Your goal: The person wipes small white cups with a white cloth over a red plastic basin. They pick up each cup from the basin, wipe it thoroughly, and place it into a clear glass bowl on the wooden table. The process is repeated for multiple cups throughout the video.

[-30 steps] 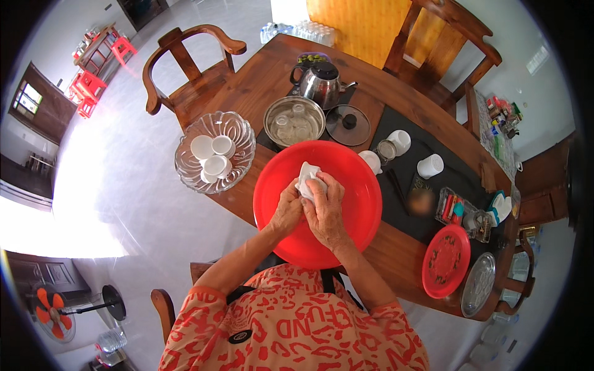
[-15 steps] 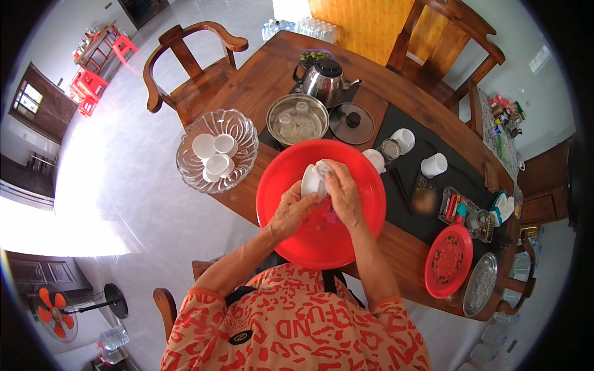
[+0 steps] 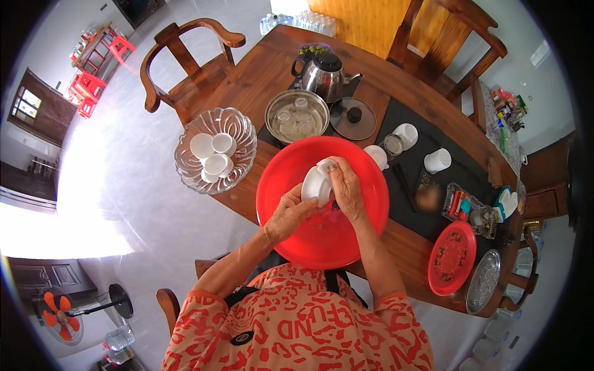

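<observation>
Room: pale tiled floor, sunlight glaring at the left edge, a fan (image 3: 59, 315) low in the lower left, red stools (image 3: 93, 83) in the upper left.
Table: dark wood table (image 3: 427, 102) running from top centre down to the lower right, with wooden chairs (image 3: 185, 68) at upper left and top right.
Basin: big red basin (image 3: 365, 216) dead centre of the frame, sitting on the table's near edge.
Cup: small white cup (image 3: 315, 184) held up over the basin, tipped on its side, just above centre.
Left hand: left hand (image 3: 288, 213) comes up from below, fingers curled under the cup's lower side, gripping it.
Right hand: right hand (image 3: 345, 188) wraps over the cup's right side, fingertips pressed on its rim at the top.
Glass bowl: clear cut-glass bowl (image 3: 213, 127) left of the basin, four white cups inside.
Steel pot: round steel pot (image 3: 297, 116) above the basin, glasses lying in it; its lid (image 3: 352, 117) lies just to the right.
Kettle: steel kettle (image 3: 325, 74) at the top, behind the pot.
Mat: black mat (image 3: 421, 185) right of the basin, with more white cups (image 3: 437, 161) on it.
Lower right: red plate (image 3: 451, 258) and a silver plate (image 3: 482, 281) side by side.
</observation>
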The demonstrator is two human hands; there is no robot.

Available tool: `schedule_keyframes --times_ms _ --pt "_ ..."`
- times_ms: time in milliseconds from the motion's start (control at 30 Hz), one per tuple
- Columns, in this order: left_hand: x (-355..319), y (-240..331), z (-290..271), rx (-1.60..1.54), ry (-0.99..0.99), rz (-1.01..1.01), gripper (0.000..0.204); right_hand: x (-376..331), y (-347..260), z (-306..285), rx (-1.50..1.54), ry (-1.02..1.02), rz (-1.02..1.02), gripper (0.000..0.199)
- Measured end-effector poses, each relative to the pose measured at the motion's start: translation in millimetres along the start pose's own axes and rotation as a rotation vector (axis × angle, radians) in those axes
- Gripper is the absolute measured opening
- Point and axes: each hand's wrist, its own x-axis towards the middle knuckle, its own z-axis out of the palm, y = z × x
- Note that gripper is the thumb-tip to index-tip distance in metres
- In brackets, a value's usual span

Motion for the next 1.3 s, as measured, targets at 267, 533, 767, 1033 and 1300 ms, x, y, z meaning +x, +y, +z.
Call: schedule_keyframes --times_ms 267,533,767,1033,1300 --pt "20 -4 -13 -0.324 0.2 -0.035 0.046 -31 62 -6 -1.11 -0.16 0.05 0.035" --pt "30 -39 -39 -0.366 0.284 -0.097 0.042 -58 -6 8 -0.237 -0.08 -0.086 0.042" --pt "20 -16 6 -0.346 0.146 -0.025 0.026 -43 -12 31 -0.51 0.072 -0.518 0.047" --pt "16 -8 20 -0.332 0.199 -0.071 0.04 -11 -22 11 -0.303 0.125 -0.313 0.036" --pt "13 -12 15 -0.373 0.157 -0.031 0.036 -24 14 1 -0.21 0.259 -0.152 0.033"
